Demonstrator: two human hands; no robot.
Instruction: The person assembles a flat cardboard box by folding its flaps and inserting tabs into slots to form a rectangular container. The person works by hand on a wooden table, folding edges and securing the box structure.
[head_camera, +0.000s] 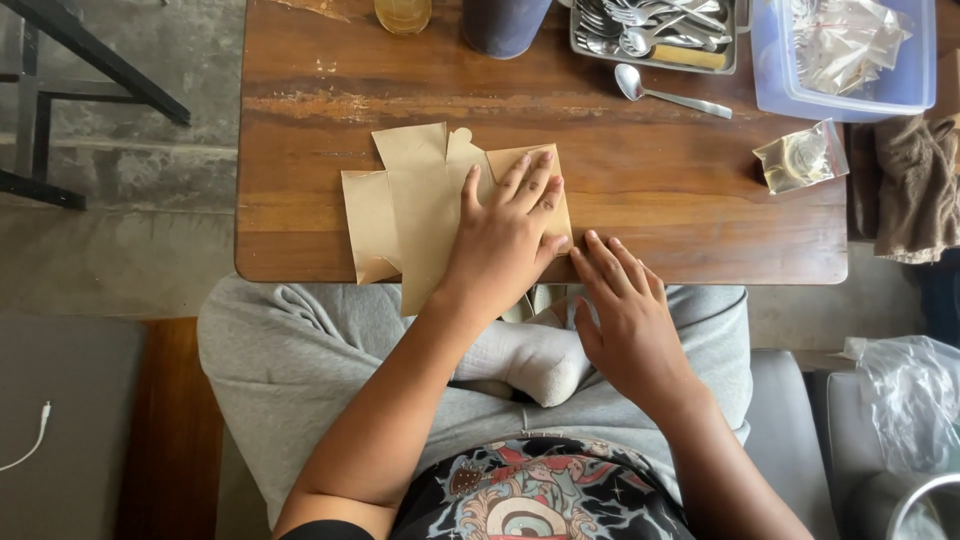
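A flat brown cardboard cut-out (410, 205), a box blank with flaps, lies at the near edge of the wooden table (680, 200). My left hand (505, 235) presses flat on its right part, fingers spread. My right hand (625, 315) rests at the table's near edge just right of the cardboard, fingers apart, fingertips touching the edge near the cardboard's corner. Neither hand grips anything.
A loose spoon (665, 92), a metal tray of cutlery (660, 35), a blue plastic tub (850, 60), a small clear packet (800, 157), a dark cup (503, 25) and a glass (402, 14) sit at the far side. A brown cloth (915, 185) hangs at right.
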